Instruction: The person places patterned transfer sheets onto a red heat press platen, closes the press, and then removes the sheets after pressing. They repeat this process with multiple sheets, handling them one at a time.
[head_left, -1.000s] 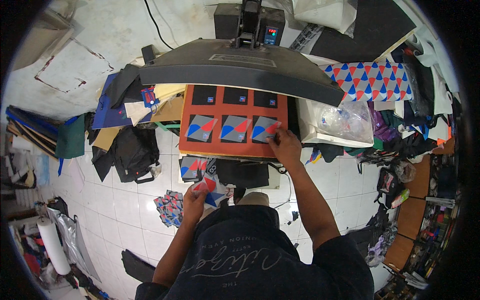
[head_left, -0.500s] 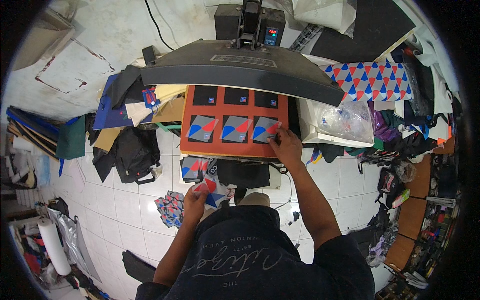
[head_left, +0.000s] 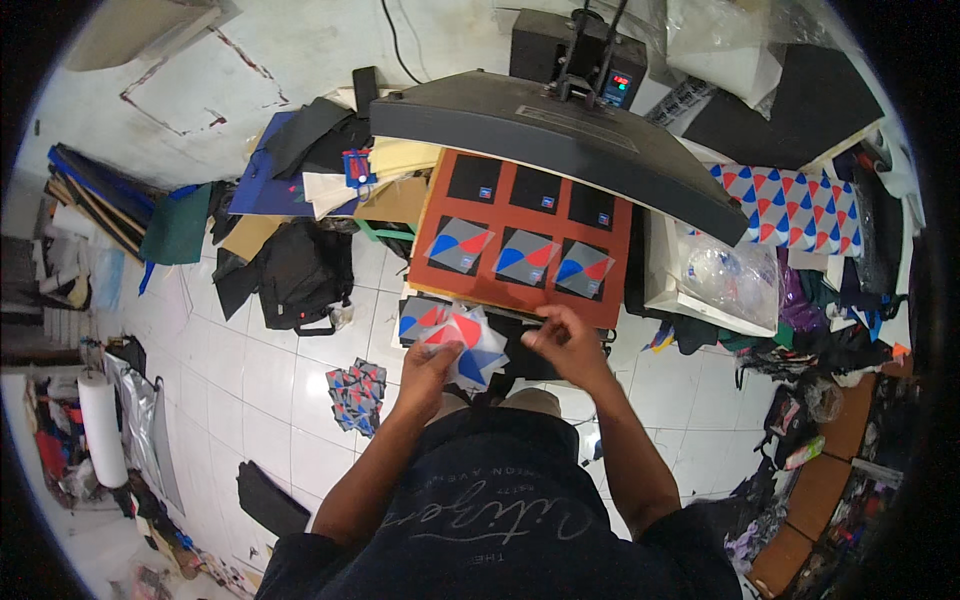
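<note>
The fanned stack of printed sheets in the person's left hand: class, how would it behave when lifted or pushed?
The printed sheets look thin and splay in the left hand, so probably floppy and light. Fanned unevenly, they likely slide apart easily. The right hand hovers beside them.

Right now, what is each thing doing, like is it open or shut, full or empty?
Heat press lid: raised open.
Red press bed: six squares laid on it.
Left hand: holding a fanned stack of patterned sheets.
Right hand: fingers bent, by the stack.
Black backpack: lying on the floor.
</note>
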